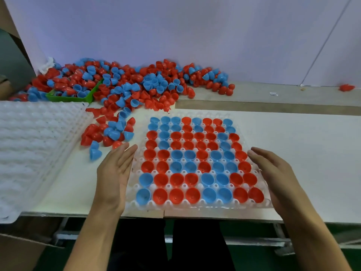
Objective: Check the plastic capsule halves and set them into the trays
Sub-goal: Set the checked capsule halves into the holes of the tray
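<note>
The filled tray [197,207] is lying squarely between the 2 hands on the tabletop [302,153]; the left hand [114,173] and right hand [273,173], each grip flat and holding nothing, are flanking its side edges equally close, its rows running away from the person.

Two bare hands, left [115,173] and right [273,173], with bare forearms, no sleeves, rings or gloves

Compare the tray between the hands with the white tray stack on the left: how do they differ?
The tray between the hands has every visible pocket filled with red or blue capsule halves; the tray stack shows only empty pockets. The filled tray lies flat before the person, while the stack overhangs the table's left front edge. Both are pale moulded plastic with grids of pockets.
</note>
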